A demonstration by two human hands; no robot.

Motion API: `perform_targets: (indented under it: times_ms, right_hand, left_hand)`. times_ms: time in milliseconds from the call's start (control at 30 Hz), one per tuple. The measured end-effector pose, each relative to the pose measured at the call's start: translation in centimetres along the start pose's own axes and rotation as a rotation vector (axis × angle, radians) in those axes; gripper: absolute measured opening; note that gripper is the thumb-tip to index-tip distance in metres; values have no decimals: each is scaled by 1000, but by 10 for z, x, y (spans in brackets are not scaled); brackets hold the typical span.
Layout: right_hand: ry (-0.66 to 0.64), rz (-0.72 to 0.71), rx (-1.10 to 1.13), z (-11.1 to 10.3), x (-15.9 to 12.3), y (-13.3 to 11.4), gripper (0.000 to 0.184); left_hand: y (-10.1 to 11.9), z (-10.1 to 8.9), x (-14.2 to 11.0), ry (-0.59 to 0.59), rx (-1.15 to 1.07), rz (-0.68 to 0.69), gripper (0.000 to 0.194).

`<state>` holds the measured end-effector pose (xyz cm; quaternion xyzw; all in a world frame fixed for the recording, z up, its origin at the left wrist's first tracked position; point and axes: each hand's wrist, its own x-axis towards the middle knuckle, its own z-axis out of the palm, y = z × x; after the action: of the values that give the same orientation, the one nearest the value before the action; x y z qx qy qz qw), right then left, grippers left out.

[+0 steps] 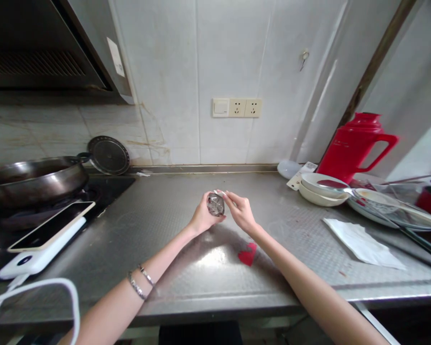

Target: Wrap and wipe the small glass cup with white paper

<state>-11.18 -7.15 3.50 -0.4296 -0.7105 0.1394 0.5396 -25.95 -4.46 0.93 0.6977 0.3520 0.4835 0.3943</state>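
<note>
Over the middle of the metal counter, my left hand (202,214) is wrapped around a small, round, grey see-through vessel (215,204) that looks like a glass. Its end faces me and shows bright streaks; I cannot tell whether anything is inside. My right hand (240,210) is closed in a pinch at the vessel's upper right rim. Something small and white shows at those fingertips, too small to name. Below the hands, a red heart-shaped patch (247,254) lies on the counter (172,268).
On the left, a large pan (39,179) sits on the black stove, near a phone (53,225) atop a white power bank (39,258) with a cable. To the right are a red thermos (352,146), stacked bowls (321,194) with a spoon, and a white tissue (362,244).
</note>
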Motion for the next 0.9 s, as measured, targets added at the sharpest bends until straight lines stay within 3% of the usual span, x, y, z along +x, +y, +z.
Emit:
perform_targets:
  times_ms: [300,433,500,567,700,900]
  right_hand:
    - [71,72,155,-1,-2,-8,41]
    - [274,98,99,-5,4,-5,42]
    - [314,34,7,-8,6,-2,37]
    - [226,-113,-88,-10,8,1,31]
    - [-83,-339,-194,-8,7,4,29]
    - [-140,-436,-267,-10,4,-1,33]
  left_hand:
    - [1,-7,3,-7,-28,-123,77]
    - [-2,-4,1,-11,34,-38,79]
    - [-2,-1,-1,-23,81,17,80]
    - [-1,2,-4,-35,114,51,82]
    - [2,4,-6,-39,155,111,78]
    - [4,3,-4,-31,226,139,73]
